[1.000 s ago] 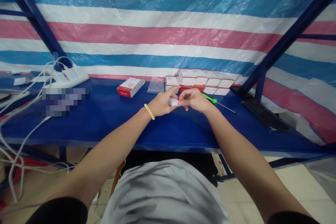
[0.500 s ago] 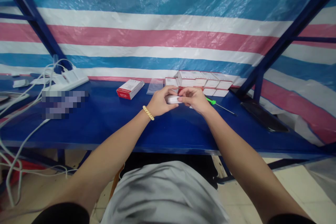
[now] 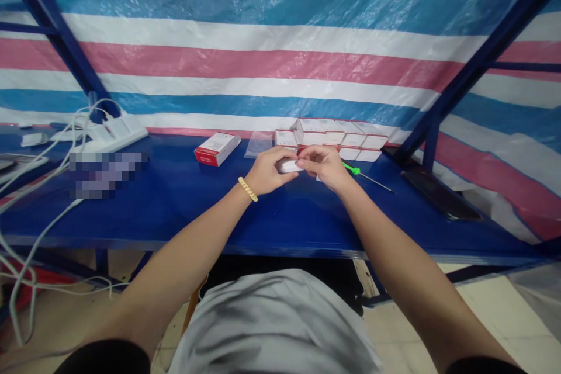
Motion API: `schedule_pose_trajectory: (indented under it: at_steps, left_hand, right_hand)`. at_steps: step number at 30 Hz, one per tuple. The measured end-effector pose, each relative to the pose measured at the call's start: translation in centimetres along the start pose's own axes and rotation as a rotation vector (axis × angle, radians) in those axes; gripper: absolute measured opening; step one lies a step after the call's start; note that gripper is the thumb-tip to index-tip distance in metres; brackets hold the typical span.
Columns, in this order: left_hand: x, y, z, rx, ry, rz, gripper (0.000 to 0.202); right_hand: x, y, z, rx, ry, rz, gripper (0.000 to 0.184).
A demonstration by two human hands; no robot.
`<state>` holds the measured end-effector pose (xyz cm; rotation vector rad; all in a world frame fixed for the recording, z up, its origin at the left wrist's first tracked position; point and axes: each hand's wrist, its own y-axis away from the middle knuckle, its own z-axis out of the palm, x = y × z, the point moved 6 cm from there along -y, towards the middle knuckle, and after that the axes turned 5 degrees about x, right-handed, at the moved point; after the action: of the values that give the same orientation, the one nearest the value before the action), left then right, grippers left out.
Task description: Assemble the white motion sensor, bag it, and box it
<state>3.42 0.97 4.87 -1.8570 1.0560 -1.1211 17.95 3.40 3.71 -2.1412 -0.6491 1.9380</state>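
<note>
In the head view, both forearms are stretched forward over the blue table (image 3: 280,219) and angled inward until the hands nearly meet. A small white object (image 3: 288,166) is held just above the tabletop, between the two hands. Its left end is gripped by the curled left hand (image 3: 267,171); its right end is pinched by the bent fingers of the right hand (image 3: 328,167). Behind them, white-and-red boxes (image 3: 342,132) are stacked; a green-handled screwdriver (image 3: 353,169) is laid to the right. A single box (image 3: 217,149) and a clear bag (image 3: 259,145) are set to the left. The background is covered by a striped sheet (image 3: 263,61).
</note>
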Motion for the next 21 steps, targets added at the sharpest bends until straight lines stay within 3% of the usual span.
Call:
schedule_pose_trajectory:
  at_steps: [7,14,18,21]
  left_hand:
    - [0.2,0.0,-0.1,0.022,-0.01,0.08,0.024]
    - [0.0,0.1,-0.1,0.062,-0.016,0.093,0.018]
    - [-0.3,0.3,0.1,0.051,-0.083,0.007,0.019]
    - [-0.8,0.5,0.3,0.023,-0.131,-0.108,0.035]
  right_hand:
    - [0.0,0.0,-0.2,0.005,0.027,-0.044,0.032]
    - [-2.3,0.7,-0.3,0.108,0.333,-0.398,0.017]
    - [-3.1,1.2,0.2,0.131,0.469,-0.488,0.014]
    - [-3.3,1.4,0.3,0.117,0.505,-0.493,0.013]
